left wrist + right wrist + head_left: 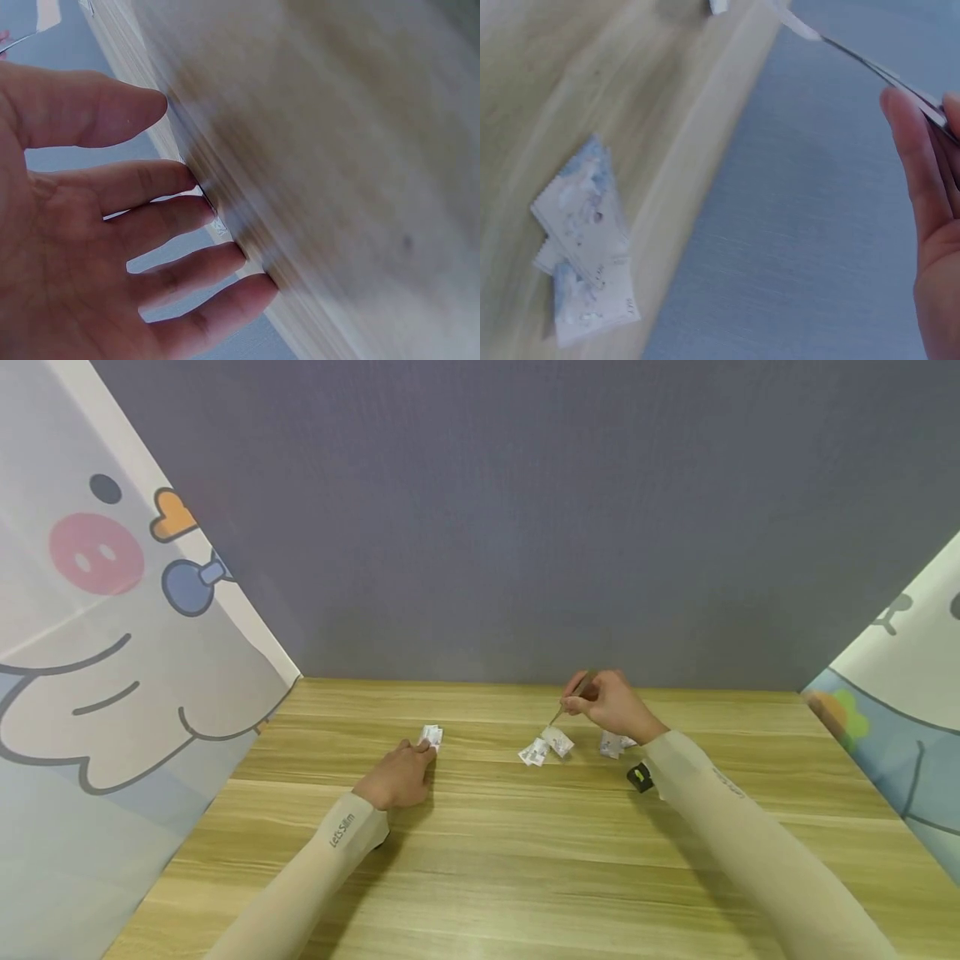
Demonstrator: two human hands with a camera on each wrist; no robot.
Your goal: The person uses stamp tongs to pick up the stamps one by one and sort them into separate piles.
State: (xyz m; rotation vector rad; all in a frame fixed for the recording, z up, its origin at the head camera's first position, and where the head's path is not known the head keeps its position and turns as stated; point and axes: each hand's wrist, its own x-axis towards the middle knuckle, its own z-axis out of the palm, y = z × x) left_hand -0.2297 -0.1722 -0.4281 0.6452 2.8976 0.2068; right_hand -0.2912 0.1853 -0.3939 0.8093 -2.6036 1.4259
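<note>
My right hand (613, 703) pinches a pair of tweezers (576, 695) that slants down to the left. At the tweezers' tips is a small white printed packet (557, 741); its near edge shows at the tips in the right wrist view. Just left of it, a few similar packets (533, 752) lie overlapping on the table. My left hand (400, 776) reaches forward with its fingertips on another small stack of packets (432, 732). In the left wrist view, its fingers (172, 221) are nearly straight and spread, touching the tabletop.
More packets (585, 225) lie overlapped on the wooden table (480, 860), below my right wrist. A small black object with a yellow-green mark (640, 777) is beside the right cuff. A grey panel (480, 527) stands behind the table, with cartoon-printed panels (97, 635) at both sides.
</note>
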